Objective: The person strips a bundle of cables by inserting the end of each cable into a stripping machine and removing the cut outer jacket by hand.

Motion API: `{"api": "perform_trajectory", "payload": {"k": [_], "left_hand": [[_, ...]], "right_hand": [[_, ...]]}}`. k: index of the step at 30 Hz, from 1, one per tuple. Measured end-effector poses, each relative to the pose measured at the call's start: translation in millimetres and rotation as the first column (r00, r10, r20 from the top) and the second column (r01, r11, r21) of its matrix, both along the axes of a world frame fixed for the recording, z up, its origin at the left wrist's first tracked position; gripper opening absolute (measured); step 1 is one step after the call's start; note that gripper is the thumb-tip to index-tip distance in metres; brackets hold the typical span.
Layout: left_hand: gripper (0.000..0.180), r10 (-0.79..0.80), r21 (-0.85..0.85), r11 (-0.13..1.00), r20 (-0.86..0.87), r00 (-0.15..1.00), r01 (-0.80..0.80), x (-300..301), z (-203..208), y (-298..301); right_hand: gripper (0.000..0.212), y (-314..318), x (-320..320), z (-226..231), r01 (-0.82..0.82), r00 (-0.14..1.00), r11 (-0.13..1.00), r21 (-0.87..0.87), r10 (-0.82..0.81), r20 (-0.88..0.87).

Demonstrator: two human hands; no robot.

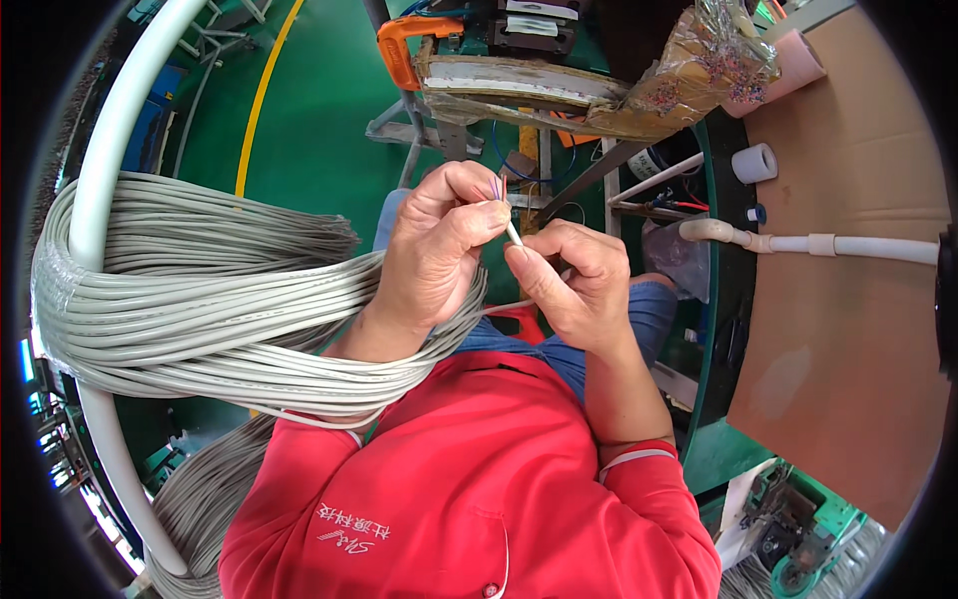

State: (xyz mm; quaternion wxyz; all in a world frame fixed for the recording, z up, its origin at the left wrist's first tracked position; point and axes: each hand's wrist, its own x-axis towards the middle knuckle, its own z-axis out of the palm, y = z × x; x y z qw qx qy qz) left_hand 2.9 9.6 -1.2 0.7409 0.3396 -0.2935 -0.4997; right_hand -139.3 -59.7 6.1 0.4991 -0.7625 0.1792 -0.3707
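Note:
Between my two hands runs the end of a light grey cable (514, 234), its sheath end pointing up and thin coloured inner wires (500, 188) sticking out. My left hand (439, 245) pinches the wires near the sheath end with thumb and fingers. Just below it, to the right, my right hand (579, 280) grips the grey sheath between thumb and curled forefinger. A thick bundle of grey cables (230, 309) drapes over a white rail at the left and reaches across my left forearm.
The white curved rail (95, 210) stands at the left. Ahead is a worn, tape-wrapped bench edge (529, 85) with an orange clamp-like tool (399, 50). On the right, a brown work surface (828, 329) carries a white pipe (858, 248) and a white roll (753, 163). A green machine (798, 559) sits lower right.

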Motion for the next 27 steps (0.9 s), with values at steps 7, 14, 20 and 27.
{"api": "perform_trajectory", "payload": {"k": [7, 14, 20, 27], "left_hand": [[0.007, 0.081, -0.034, 0.994, -0.387, 0.919, -0.102, 0.1, 4.0, -2.2], [0.005, 0.065, -0.048, 0.996, -0.102, 0.993, -0.071, 1.6, 0.4, -2.0], [0.008, 0.165, -0.01, 0.984, 0.399, 0.902, -0.176, 3.8, 13.0, 1.1], [0.007, 0.204, -0.068, 0.979, 0.441, 0.874, -0.194, 5.0, 13.2, -0.8]], "right_hand": [[0.007, 2.6, -3.2, -2.8, -0.091, 0.996, 0.996, 0.002, 0.091, 0.008], [0.019, -17.5, 9.5, 16.1, 0.168, 0.982, 0.926, 0.338, -0.186, 0.021], [0.021, -62.5, 46.0, 24.1, 0.295, 0.946, 0.838, 0.459, -0.323, -0.019], [0.018, -88.0, 75.8, 14.5, 0.274, 0.94, 0.816, 0.509, -0.338, 0.036]]}}
